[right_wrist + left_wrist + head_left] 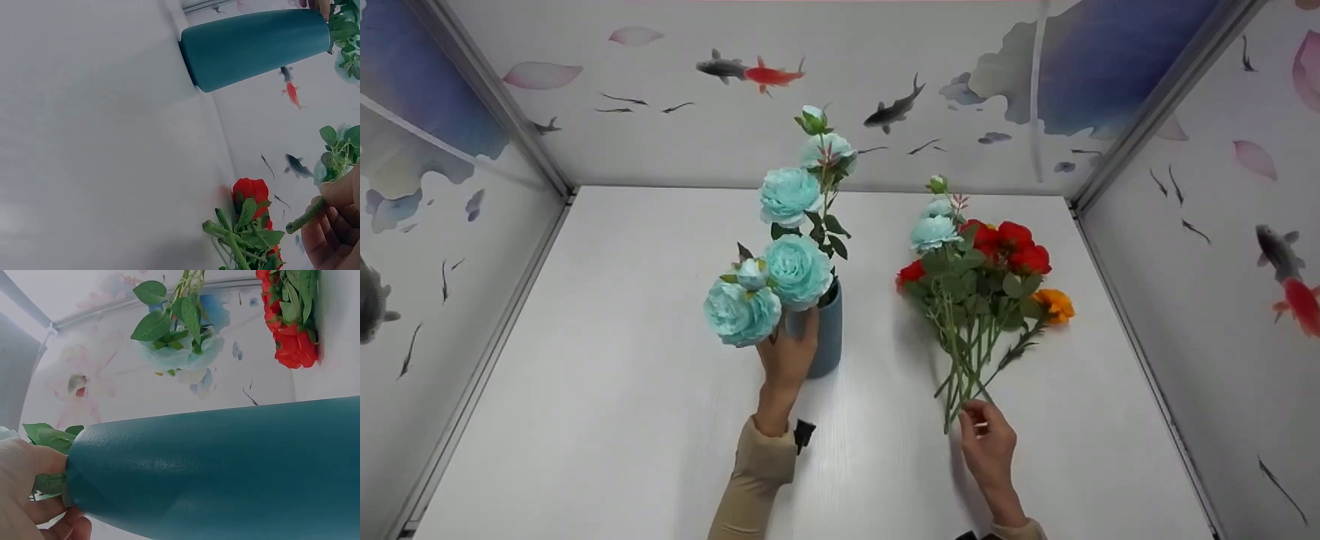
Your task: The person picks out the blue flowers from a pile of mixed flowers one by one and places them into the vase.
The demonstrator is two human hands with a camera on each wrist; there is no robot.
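A blue-teal vase (829, 337) stands upright left of centre, holding pale blue artificial flowers (797, 271) with green leaves. My left hand (789, 356) grips the vase near its rim; in the left wrist view, thumb and curled fingers sit at the mouth, beside the leaves. Blooms cover part of this hand in the head view. My right hand (988, 442) pinches the lower end of a green stem (306, 215) between thumb and fingers. That stem belongs to a pale blue flower (936, 231), which overlaps the bunch of red flowers (1012, 246) in the head view.
An orange flower (1055, 306) lies at the bunch's right side, among leafy stems (967, 337) on the white table (615, 390). Printed panels with fish and petals enclose the table at the back (622, 150) and both sides.
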